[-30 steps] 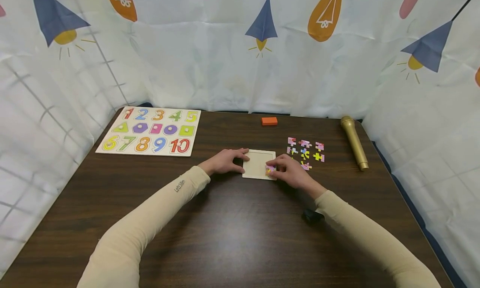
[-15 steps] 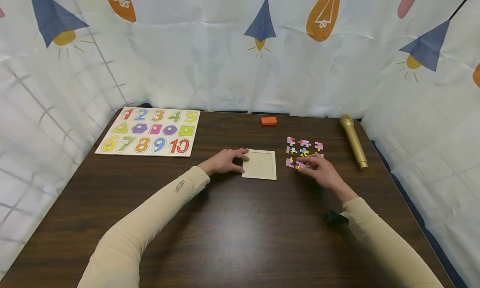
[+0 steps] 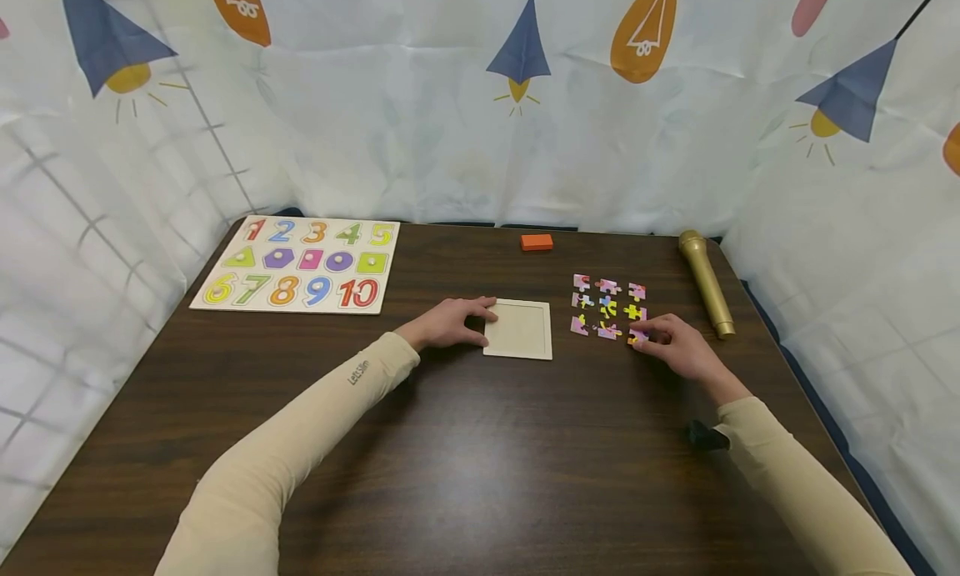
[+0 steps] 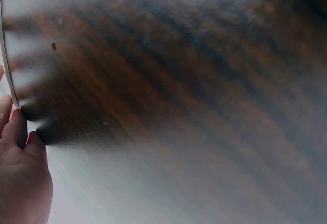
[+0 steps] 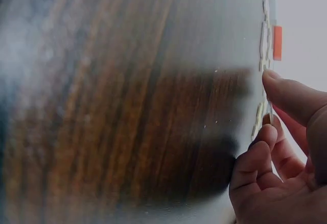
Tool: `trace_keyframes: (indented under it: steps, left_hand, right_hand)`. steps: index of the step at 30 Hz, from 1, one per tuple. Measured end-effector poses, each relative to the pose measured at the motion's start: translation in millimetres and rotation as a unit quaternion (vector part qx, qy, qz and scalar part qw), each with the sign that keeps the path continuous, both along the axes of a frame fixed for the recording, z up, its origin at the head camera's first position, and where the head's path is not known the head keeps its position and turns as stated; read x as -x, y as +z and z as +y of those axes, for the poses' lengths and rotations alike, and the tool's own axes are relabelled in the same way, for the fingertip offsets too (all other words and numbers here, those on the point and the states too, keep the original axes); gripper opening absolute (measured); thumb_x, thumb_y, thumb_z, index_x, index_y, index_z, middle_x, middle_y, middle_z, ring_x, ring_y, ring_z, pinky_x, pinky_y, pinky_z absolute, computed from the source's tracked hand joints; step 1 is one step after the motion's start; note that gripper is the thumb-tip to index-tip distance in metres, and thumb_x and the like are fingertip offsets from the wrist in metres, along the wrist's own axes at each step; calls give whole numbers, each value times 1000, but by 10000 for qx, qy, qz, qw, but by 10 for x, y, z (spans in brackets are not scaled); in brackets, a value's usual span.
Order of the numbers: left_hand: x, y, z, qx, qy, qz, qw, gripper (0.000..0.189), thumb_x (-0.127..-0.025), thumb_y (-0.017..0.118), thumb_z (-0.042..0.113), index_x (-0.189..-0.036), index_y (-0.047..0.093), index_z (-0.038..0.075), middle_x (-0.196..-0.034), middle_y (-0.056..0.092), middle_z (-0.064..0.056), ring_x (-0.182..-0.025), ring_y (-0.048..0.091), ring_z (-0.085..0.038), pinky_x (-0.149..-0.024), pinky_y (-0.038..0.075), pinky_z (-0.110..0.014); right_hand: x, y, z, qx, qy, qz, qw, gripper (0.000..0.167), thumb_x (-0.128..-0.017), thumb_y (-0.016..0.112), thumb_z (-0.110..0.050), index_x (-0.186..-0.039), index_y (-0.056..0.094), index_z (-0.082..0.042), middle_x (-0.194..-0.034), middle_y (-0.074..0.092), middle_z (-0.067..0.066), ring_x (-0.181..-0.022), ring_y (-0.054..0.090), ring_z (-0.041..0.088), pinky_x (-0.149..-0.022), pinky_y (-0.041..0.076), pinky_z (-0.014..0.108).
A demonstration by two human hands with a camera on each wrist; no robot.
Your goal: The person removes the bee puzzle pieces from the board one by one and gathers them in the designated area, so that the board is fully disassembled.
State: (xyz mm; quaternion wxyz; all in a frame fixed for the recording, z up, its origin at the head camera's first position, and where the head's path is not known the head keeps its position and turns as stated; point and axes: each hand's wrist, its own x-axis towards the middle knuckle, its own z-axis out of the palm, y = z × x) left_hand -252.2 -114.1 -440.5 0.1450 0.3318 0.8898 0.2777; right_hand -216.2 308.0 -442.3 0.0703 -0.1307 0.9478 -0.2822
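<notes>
In the head view, my left hand [image 3: 446,322] rests at the left edge of a small square wooden puzzle tray [image 3: 525,330], thumb and fingers spread apart. The tray's recess is bare. In the left wrist view, the fingers of my left hand [image 4: 23,168] touch the tray's thin edge. My right hand [image 3: 681,348] pinches a pink and yellow puzzle piece [image 3: 637,337] between thumb and fingers, low by the lower right corner of several loose puzzle pieces [image 3: 608,307]. In the right wrist view, my right hand [image 5: 281,152] partly hides that piece.
A number and shape board [image 3: 300,265] lies at the back left of the dark wooden table [image 3: 465,459]. An orange block [image 3: 536,242] sits near the back edge. At the far right lies a gold microphone-shaped object [image 3: 707,284].
My right hand has moved right from the tray with the puzzle piece, past the lower row of loose pieces to its right end. The tray's recess is now uncovered. My left hand has stayed put.
</notes>
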Motion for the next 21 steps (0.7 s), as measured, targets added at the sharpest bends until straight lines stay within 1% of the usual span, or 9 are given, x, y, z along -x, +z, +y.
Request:
trace_keyframes:
  steps: [5,10,15,17,21]
  left_hand:
    - [-3,3,2,17,5,34,10000,50,-87,74,24,-132,62,5,-153,38,-12,-143,31,-27,-114,27,-43]
    - [-8,5,-3,18,17,-1,10000,49,-88,74,24,-132,62,5,-154,38,-11,-144,30,-27,-115,27,-44]
    - [-8,7,-23,-155,-61,-42,9999,50,-88,74,27,-132,62,6,-154,38,-11,-144,30,-26,-115,26,-43]
    - [-16,12,-30,-205,-112,40,9997,50,-88,74,29,-131,63,6,-153,40,-11,-143,31,-26,-114,28,-42]
    - [-19,14,-30,-195,-107,25,9997,50,-88,74,28,-131,63,6,-153,39,-11,-144,31,-26,-114,28,-42]
  right_hand:
    - [22,-11,-5,-129,21,-38,9999,36,-94,66,-28,-124,67,-7,-113,56,15,-86,47,24,-71,39,37]
    - [51,-1,-29,-197,83,-122,9997,34,-95,66,-24,-124,67,-5,-116,56,17,-92,50,27,-77,42,40]
    - [61,6,-44,-178,125,-143,9997,34,-95,65,-21,-125,66,-4,-118,54,20,-96,52,30,-80,44,45]
    - [61,4,-43,-156,130,-129,9997,35,-95,65,-21,-125,65,-3,-118,54,20,-95,52,30,-80,44,46]
    - [60,-5,-41,-106,142,-83,9998,35,-95,66,-20,-125,65,-2,-119,53,21,-97,51,31,-80,44,46]
